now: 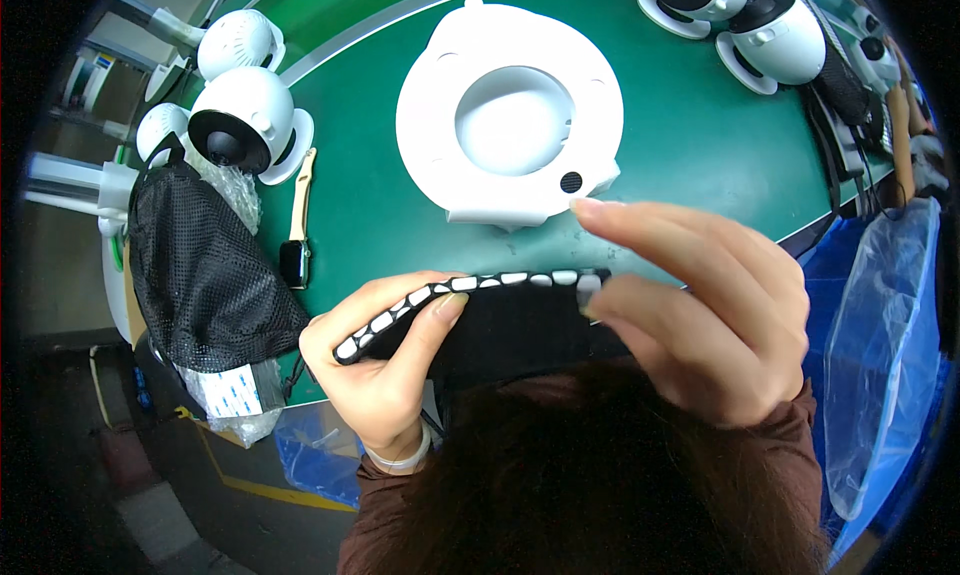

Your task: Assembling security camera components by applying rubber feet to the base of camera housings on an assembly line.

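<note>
The black strip with white segments (490,283) is held edge-on just below the white ring-shaped housing (432,135). The left hand (370,370) pinches it between thumb and fingers, seemingly to steady it. The right hand (725,320), below and right of the housing, curls at the strip's other end; whether it grips cannot be told. Left of the housing, a wooden-handled brush (302,210) lies beside a black mesh bag (195,265), apparently for easy reach.
</note>
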Action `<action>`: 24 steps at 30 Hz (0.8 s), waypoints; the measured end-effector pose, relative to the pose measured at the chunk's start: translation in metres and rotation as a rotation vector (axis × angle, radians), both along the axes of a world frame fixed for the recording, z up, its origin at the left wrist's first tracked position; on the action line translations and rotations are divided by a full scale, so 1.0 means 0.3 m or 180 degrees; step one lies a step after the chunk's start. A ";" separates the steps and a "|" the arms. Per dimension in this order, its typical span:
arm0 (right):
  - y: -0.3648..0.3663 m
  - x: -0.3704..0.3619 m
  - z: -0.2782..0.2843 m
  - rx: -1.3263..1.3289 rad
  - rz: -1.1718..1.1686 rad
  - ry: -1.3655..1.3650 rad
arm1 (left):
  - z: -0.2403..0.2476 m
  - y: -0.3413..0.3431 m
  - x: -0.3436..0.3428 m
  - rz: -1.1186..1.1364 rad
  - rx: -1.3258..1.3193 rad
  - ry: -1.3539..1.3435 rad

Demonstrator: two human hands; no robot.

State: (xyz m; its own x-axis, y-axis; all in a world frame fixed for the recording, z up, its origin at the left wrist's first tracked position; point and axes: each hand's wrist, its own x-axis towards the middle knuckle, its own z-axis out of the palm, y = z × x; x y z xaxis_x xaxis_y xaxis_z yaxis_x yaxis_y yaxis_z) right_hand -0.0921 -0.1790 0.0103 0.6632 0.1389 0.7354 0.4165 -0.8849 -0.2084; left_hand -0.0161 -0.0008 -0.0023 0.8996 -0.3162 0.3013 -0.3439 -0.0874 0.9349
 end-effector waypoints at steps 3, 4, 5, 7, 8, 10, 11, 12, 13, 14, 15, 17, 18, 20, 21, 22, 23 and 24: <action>-0.034 0.014 0.055 0.0918 0.0247 0.0650 | -0.005 0.006 0.002 -0.0004 -0.0066 0.0052; -0.057 0.043 0.044 0.1127 0.0202 0.0321 | -0.003 0.006 0.000 0.0073 0.0010 0.0016; -0.078 0.063 0.046 0.1274 0.0043 0.0261 | -0.005 -0.001 0.004 0.0141 0.0087 -0.0019; -0.092 0.100 0.047 0.1982 -0.0215 0.0440 | -0.007 -0.007 0.011 0.0007 0.0119 -0.0038; -0.100 0.113 0.044 0.1984 -0.0207 0.0434 | -0.010 -0.006 0.011 -0.0007 0.0153 -0.0079; -0.109 0.130 0.042 0.2102 -0.0080 0.0751 | -0.007 -0.007 0.010 0.0003 0.0203 -0.0105; -0.104 0.135 0.043 0.2148 -0.0063 0.0792 | -0.008 -0.010 0.008 -0.0010 0.0207 -0.0066; -0.107 0.137 0.045 0.2145 -0.0071 0.0786 | -0.008 -0.013 0.008 -0.0025 0.0210 -0.0028; -0.110 0.139 0.049 0.2043 -0.0108 0.0808 | -0.006 -0.018 0.008 -0.0019 0.0272 -0.0014; -0.109 0.143 0.051 0.1945 -0.0128 0.0834 | -0.007 -0.018 0.010 -0.0013 0.0273 -0.0017; -0.108 0.145 0.051 0.1945 -0.0121 0.0833 | -0.010 -0.020 0.013 0.0008 0.0244 -0.0195; -0.110 0.146 0.047 0.1640 -0.0376 0.0868 | -0.006 -0.026 0.032 0.0002 0.0534 -0.1030; -0.110 0.147 0.046 0.1638 -0.0382 0.0871 | 0.004 -0.030 0.043 -0.0024 0.0852 -0.1688; -0.108 0.147 0.048 0.1748 -0.0394 0.0938 | 0.009 -0.037 0.042 -0.0087 0.0838 -0.1616; -0.107 0.146 0.052 0.1746 -0.0389 0.0937 | 0.008 -0.041 0.043 -0.0170 0.0736 -0.1474; -0.106 0.145 0.055 0.1689 -0.0437 0.0945 | 0.007 -0.043 0.044 -0.0252 0.0635 -0.1332; -0.107 0.144 0.055 0.1632 -0.0492 0.0955 | 0.004 -0.043 0.049 -0.0278 0.0692 -0.1322; -0.106 0.145 0.053 0.1631 -0.0495 0.0959 | 0.003 -0.044 0.050 -0.0279 0.0691 -0.1318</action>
State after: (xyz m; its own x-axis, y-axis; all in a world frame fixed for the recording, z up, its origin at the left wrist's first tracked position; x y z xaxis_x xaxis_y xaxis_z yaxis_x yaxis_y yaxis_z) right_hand -0.0485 -0.2109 0.0263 0.8364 -0.2979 0.4601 0.1471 -0.6866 -0.7120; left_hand -0.0011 -0.0141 -0.0014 0.6849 -0.4810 0.5473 -0.6985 -0.2197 0.6810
